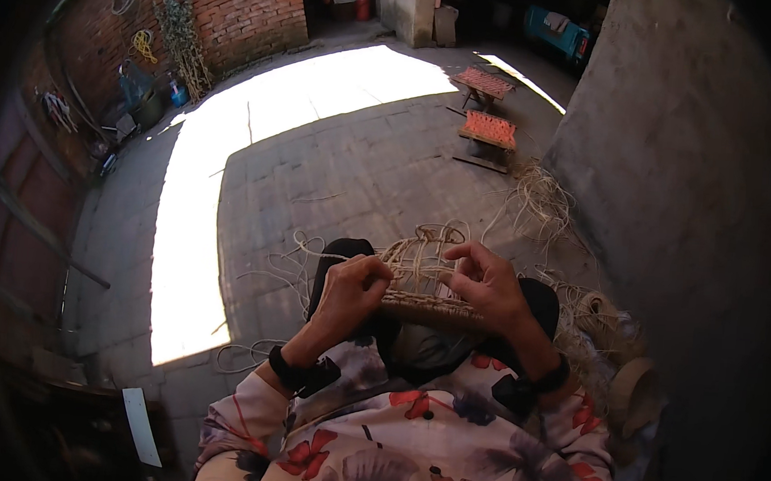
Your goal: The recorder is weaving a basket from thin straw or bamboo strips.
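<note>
A small stool frame with a partly woven seat of pale straw cord (426, 279) rests on my lap. My left hand (350, 293) pinches a strand of the cord at the frame's left side, fingers closed on it. My right hand (490, 284) lies on the right part of the weave, fingers curled over the strands. Loose cord (299, 261) trails from the left side down to the paved floor.
Two stools with orange woven seats (487, 127) stand ahead on the paving. A tangle of pale straw (545, 202) lies by the concrete wall (676, 171) at right. More cord bundles (599, 318) sit beside my right knee. A brick wall (232, 6) is at the far left.
</note>
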`<state>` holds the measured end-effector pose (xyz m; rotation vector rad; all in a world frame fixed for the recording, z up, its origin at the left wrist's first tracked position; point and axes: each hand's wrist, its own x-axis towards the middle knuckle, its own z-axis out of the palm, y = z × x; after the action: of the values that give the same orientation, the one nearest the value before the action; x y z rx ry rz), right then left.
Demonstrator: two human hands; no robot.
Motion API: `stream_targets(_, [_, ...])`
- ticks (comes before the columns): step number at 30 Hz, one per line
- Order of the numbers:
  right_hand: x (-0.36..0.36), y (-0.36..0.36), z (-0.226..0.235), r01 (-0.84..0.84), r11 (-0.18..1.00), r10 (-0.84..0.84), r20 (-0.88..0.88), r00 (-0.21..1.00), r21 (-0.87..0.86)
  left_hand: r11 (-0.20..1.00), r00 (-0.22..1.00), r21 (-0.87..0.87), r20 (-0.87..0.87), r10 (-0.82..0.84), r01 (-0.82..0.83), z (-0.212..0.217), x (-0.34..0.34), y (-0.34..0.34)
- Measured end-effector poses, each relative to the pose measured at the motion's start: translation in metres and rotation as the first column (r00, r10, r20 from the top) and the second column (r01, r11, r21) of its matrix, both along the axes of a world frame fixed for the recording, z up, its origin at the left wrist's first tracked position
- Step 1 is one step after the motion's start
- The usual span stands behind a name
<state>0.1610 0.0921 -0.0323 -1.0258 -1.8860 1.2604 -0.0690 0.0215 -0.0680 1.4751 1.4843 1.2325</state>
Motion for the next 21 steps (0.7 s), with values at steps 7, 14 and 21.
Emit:
stream_targets(7, [0.000, -0.006, -0.006, -0.027, 0.993, 0.015, 0.106, 0.994, 0.111, 0.948, 0.873, 0.296, -0.486, 0.045, 0.116, -0.012, 0.019, 0.008])
stream_targets(14, [-0.016, -0.007, -0.022, -0.097, 0.861, -0.058, 0.286, 0.956, 0.499, 0.991, 0.970, 0.110, -0.237, -0.052, 0.080, -0.015, 0.035, 0.018])
stream_targets(21, [-0.045, -0.010, -0.018, -0.305, 0.807, -0.152, 0.678, 0.719, 0.505, 0.998, 1.000, -0.061, 0.023, 0.001, 0.001, -0.028, 0.031, 0.019])
